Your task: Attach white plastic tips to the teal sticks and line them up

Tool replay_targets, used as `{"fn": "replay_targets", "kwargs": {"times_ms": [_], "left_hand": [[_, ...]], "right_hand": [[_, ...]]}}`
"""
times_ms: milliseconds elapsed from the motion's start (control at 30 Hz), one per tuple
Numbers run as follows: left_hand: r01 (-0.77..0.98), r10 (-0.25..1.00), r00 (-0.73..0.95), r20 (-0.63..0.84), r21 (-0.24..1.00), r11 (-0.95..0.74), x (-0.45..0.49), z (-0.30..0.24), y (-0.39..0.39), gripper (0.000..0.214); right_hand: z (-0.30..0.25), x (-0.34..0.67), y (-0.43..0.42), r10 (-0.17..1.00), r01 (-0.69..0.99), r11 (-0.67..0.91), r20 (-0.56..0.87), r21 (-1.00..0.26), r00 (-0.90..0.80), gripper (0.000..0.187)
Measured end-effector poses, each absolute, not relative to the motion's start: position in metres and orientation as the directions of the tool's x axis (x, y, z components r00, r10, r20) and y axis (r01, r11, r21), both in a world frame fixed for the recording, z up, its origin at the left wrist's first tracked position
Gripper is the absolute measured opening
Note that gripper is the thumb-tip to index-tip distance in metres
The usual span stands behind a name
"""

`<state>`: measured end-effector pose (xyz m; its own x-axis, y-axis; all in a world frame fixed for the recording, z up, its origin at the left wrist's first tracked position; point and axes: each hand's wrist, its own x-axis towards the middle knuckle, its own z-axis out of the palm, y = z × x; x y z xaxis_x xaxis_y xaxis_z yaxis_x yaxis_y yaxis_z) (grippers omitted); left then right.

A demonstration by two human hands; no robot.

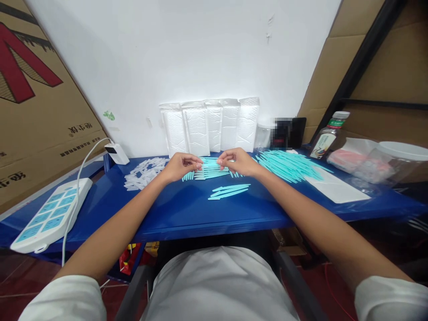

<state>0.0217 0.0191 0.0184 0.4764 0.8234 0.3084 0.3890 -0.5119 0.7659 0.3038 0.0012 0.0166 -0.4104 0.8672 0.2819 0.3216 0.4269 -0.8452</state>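
Note:
My left hand (182, 166) and my right hand (236, 161) meet over the middle of the blue table (187, 209), fingers pinched together on a row of teal plastic sticks (209, 169) lying side by side. Three loose teal sticks (229, 191) lie just in front of the hands. A large heap of the same teal sticks (287, 165) spreads to the right of my right hand. A pile of small clear plastic sleeves (143, 173) lies left of my left hand.
White padded envelopes (210, 125) lean on the wall behind. A white power strip (50, 216) and charger (116, 153) sit at left. A white sheet (334, 187), bottle (329, 133), plastic bags and a clear jar (397, 160) crowd the right. Cardboard boxes flank both sides.

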Motion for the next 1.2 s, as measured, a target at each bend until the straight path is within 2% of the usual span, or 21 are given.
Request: {"fn": "replay_targets", "kwargs": {"times_ms": [133, 267, 433, 600, 733, 933, 1200], "left_hand": [[0.523, 0.765, 0.484, 0.425, 0.560, -0.643, 0.023, 0.026, 0.013, 0.043], [0.571, 0.732, 0.483, 0.480, 0.461, -0.679, 0.018, 0.033, 0.013, 0.036], [0.703, 0.815, 0.372, 0.444, 0.439, -0.559, -0.003, 0.035, 0.028, 0.037], [0.753, 0.922, 0.289, 0.257, 0.533, -0.385, -0.021, 0.030, 0.042, 0.042], [0.758, 0.946, 0.261, 0.190, 0.566, -0.323, -0.022, 0.024, 0.045, 0.046], [0.828, 0.959, 0.270, 0.087, 0.488, -0.277, -0.020, 0.018, 0.046, 0.045], [0.894, 0.946, 0.259, 0.195, 0.323, -0.311, -0.022, 0.018, 0.047, 0.040]], "right_hand": [[0.016, 0.304, 0.003, 0.872, 0.313, 0.414, 0.274, -0.855, -0.405, 0.052], [0.013, 0.305, 0.008, 0.880, 0.287, 0.389, 0.261, -0.876, -0.397, 0.050], [0.009, 0.311, 0.017, 0.903, 0.320, 0.397, 0.306, -0.860, -0.300, 0.042], [0.010, 0.315, 0.019, 0.920, 0.358, 0.376, 0.299, -0.855, -0.253, 0.033], [0.009, 0.315, 0.019, 0.918, 0.358, 0.379, 0.297, -0.853, -0.264, 0.029], [0.008, 0.316, 0.020, 0.915, 0.358, 0.381, 0.292, -0.852, -0.280, 0.029], [0.008, 0.316, 0.021, 0.914, 0.372, 0.379, 0.280, -0.848, -0.293, 0.029]]}}
